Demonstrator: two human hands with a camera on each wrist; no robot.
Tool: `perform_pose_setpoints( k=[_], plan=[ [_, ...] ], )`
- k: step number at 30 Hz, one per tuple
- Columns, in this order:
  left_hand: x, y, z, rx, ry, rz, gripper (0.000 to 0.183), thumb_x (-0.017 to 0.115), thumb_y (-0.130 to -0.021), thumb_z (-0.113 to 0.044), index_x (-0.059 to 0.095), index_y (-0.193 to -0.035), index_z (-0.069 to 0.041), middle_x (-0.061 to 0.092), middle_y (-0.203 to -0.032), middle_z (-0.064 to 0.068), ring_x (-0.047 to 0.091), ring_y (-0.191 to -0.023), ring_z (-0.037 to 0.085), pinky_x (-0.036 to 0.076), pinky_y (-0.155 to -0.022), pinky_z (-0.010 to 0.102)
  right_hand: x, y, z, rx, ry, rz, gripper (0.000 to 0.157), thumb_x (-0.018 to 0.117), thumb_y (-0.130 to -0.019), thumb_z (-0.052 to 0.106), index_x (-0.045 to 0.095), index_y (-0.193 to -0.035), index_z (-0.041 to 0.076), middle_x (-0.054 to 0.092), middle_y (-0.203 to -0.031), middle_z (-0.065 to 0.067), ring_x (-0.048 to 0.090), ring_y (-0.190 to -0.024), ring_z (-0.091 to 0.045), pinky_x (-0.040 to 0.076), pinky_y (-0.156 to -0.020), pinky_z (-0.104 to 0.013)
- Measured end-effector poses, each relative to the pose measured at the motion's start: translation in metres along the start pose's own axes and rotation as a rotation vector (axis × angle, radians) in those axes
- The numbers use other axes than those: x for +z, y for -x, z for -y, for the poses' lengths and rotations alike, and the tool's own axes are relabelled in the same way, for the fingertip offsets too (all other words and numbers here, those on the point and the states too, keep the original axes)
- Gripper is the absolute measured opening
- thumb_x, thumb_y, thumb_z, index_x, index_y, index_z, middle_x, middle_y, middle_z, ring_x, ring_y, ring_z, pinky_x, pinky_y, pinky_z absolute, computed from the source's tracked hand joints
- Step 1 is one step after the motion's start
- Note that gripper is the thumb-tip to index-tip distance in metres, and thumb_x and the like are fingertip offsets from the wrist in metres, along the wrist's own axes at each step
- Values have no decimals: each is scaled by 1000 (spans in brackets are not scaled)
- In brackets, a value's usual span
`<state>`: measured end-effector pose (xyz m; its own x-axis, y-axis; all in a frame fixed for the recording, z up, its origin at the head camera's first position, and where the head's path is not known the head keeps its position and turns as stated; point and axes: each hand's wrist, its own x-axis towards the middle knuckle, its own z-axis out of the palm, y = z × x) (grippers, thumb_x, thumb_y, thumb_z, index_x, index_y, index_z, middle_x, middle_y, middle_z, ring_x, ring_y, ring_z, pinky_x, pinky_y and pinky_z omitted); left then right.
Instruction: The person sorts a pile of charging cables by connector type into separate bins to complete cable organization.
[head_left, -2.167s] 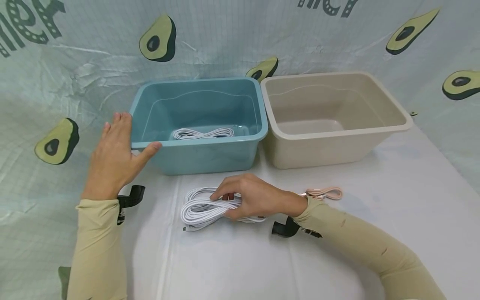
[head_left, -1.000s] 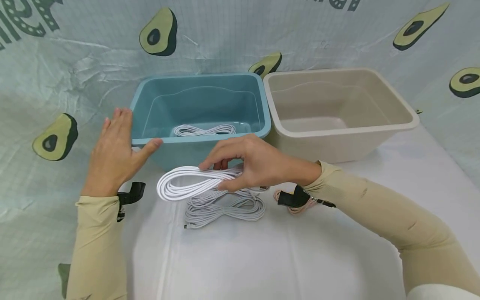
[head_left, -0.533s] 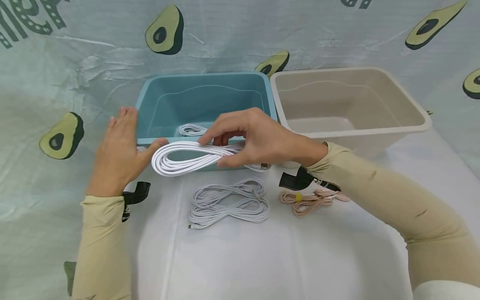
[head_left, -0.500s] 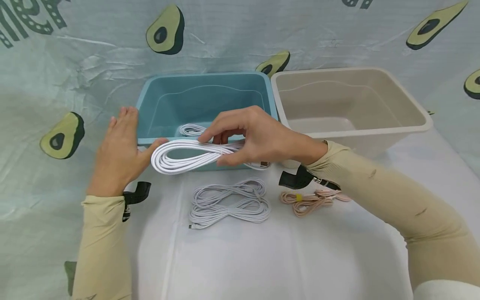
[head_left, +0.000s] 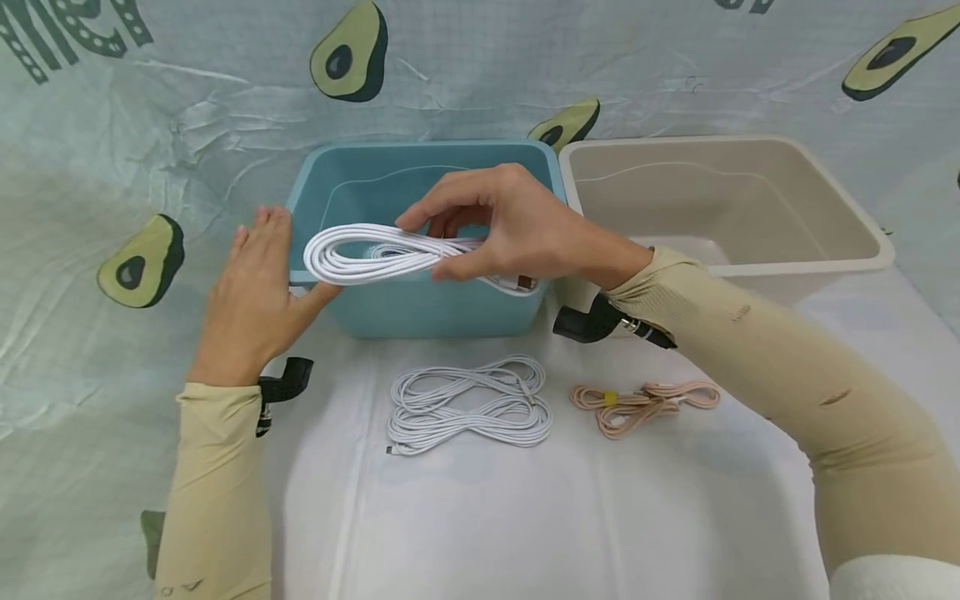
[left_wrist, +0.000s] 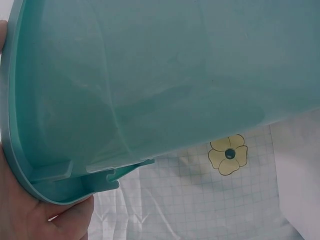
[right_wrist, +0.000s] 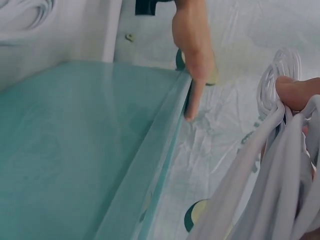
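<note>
My right hand (head_left: 517,221) pinches a coiled white cable (head_left: 348,260) between thumb and fingers, over the front rim of the blue bin (head_left: 435,315). One USB plug (head_left: 527,283) shows at the coil's right end. In the right wrist view the strands of this white cable (right_wrist: 260,185) fill the lower right. My left hand (head_left: 251,292) rests at the bin's front left corner, fingers straight along the side and thumb at the front rim. The left wrist view has the blue bin's wall (left_wrist: 175,75) from outside. Another white cable inside the bin is mostly hidden behind the held coil.
A beige bin (head_left: 810,268) stands right beside the blue one. In front, on the white tablecloth (head_left: 480,533), lie a coiled white cable (head_left: 468,408) and, to its right, a pink cable (head_left: 630,407) with a yellow tie. An avocado-print sheet (head_left: 465,58) hangs behind.
My right hand has lifted the white cable coil off the other one on the table and carried it up and forward to the blue bin's rim. The left hand has stayed at the bin's corner.
</note>
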<state>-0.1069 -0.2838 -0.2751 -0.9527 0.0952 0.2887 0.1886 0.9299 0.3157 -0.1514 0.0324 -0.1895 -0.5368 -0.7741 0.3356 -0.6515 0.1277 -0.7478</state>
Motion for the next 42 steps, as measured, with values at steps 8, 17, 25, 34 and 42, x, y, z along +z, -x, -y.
perform_pose_setpoints(
  k=[8,17,25,34,42],
  plan=[
    [1,0,-1,-20,20,12,108,50,-96,-73,12,-165,1,14,-173,21,11,-164,37,2,-138,45,-8,-9,-8,37,20,-29,44,87,-81,3,76,-123,8,73,-120,-5,69,-99,-13,62,-96,-28],
    [2,0,-1,-14,24,4,107,52,-96,-71,14,-165,2,16,-172,22,13,-163,38,4,-138,46,-16,-23,-21,116,75,-60,43,85,-84,7,75,-126,11,73,-123,-3,70,-101,-10,60,-99,-26],
    [2,0,0,-17,25,6,108,51,-95,-73,14,-165,1,16,-173,21,13,-164,38,3,-138,47,-24,-36,-30,176,117,-90,42,83,-86,10,74,-127,13,74,-124,-2,69,-103,-9,59,-99,-25],
    [2,1,1,-26,20,7,108,51,-96,-73,13,-165,1,16,-173,22,13,-163,39,4,-138,47,-36,-53,-34,202,157,-122,40,82,-87,13,75,-127,14,75,-120,-3,70,-100,-8,59,-98,-24],
    [0,0,0,-6,12,-2,108,52,-96,-73,15,-165,2,19,-172,23,15,-163,38,5,-138,47,-40,-64,-47,212,171,-134,41,83,-87,12,74,-128,11,75,-120,-6,70,-100,-9,59,-98,-24]
  ],
)
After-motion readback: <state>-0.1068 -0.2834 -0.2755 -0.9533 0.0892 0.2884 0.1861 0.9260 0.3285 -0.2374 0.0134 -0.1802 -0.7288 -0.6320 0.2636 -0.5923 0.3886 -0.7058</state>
